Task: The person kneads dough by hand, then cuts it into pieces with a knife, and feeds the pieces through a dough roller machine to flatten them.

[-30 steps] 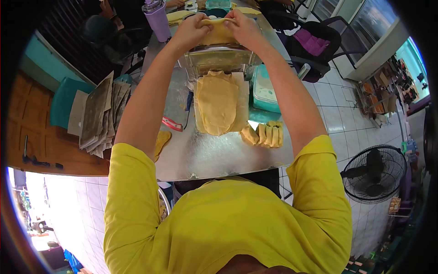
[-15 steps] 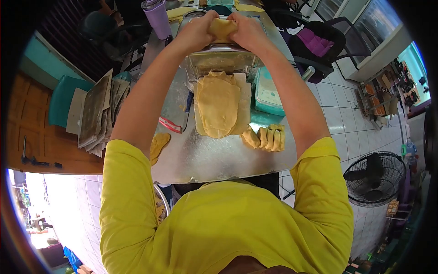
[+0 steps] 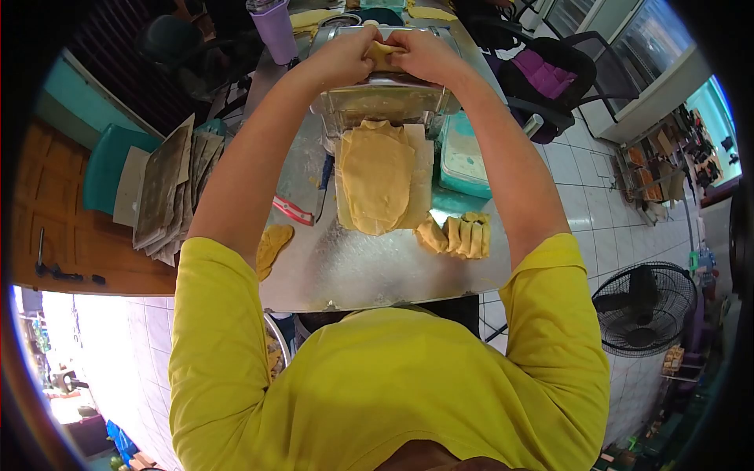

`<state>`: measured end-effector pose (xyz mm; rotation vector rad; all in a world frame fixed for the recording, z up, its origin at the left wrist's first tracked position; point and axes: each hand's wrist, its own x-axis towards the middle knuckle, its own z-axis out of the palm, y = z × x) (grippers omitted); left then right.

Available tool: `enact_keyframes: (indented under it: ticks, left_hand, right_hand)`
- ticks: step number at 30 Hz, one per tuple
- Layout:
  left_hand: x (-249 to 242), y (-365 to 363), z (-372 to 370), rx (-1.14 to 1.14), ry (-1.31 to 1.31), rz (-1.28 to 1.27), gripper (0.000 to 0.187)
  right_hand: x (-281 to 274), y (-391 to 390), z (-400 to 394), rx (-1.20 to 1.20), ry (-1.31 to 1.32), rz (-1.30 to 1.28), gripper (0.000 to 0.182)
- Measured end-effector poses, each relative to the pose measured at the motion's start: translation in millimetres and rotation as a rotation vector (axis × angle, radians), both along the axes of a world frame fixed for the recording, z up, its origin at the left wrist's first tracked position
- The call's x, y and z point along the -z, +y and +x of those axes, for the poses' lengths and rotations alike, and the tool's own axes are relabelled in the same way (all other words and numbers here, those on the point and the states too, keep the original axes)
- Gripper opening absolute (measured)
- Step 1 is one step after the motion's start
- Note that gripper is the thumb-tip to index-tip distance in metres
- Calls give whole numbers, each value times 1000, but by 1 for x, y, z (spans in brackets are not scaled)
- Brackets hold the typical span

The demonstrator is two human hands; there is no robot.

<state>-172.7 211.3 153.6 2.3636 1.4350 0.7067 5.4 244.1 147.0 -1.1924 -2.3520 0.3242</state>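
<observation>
A piece of yellow dough (image 3: pixel 382 56) is pinched between my left hand (image 3: pixel 346 56) and my right hand (image 3: pixel 420 55), at the top of a metal dough roller machine (image 3: pixel 381 100). My fingers are closed on the dough's two sides, and its lower part goes into the machine's top. Below the machine, flat dough sheets (image 3: pixel 378 177) lie stacked on a pale board. Several folded dough pieces (image 3: pixel 465 237) sit right of the stack, near the table's front. Another lump of dough (image 3: pixel 273 250) lies by my left forearm.
A teal container with a whitish lid (image 3: pixel 463 161) stands right of the sheets. A red-handled tool (image 3: pixel 293 210) lies on the metal table (image 3: pixel 353 279). A purple tumbler (image 3: pixel 273 33) is at back left; a fan (image 3: pixel 642 308) stands at right.
The dough between my hands has sunk lower into the machine, so less of it shows. My hands have come slightly closer together.
</observation>
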Motion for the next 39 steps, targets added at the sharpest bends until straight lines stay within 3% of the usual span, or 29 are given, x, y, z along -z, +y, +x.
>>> enact_keyframes:
  ticks: [5,9,11,13,15,16,18,19,21,25,30,33,37,39]
  left_hand:
    - [6,6,-2,31,180,220,37]
    - [8,-23,6,-49,83,135,33]
    - [29,-47,18,-115,-343,572,26]
    - [54,-80,38,-250,-561,550,24]
    - [90,-100,59,-223,-722,266,22]
    - [101,-98,65,-240,-729,266,22]
    - [112,-87,74,-430,-1095,-117,26]
    - [114,-80,77,-436,-1099,-117,26]
    - [115,-62,79,-444,-1558,-31,27]
    - [130,-32,84,-537,-1553,122,31]
    - [130,-33,69,-429,-1499,-89,27]
    - [135,-25,63,-450,-1510,1,27]
    - [135,-33,58,-479,-1398,-101,26]
    - [141,-35,57,-482,-1382,-50,28]
  right_hand:
    - [7,11,-3,-47,-49,25,34]
    - [5,-4,-6,-51,-132,31,33]
    - [7,-19,-9,-29,-138,159,32]
    - [10,-18,-13,-14,-149,284,32]
    - [19,-12,-19,-81,-52,281,33]
    - [18,-15,-22,-97,-59,276,33]
    - [14,-18,-23,-23,-94,281,33]
    - [15,-19,-23,-29,-97,279,33]
    - [16,-21,-25,12,-111,241,35]
    - [17,-21,-29,-22,-144,232,38]
    - [20,-23,-27,-17,-102,288,43]
    - [16,-22,-31,29,-208,233,43]
    - [20,-25,-29,40,-150,235,43]
    - [27,-24,-28,22,-62,437,40]
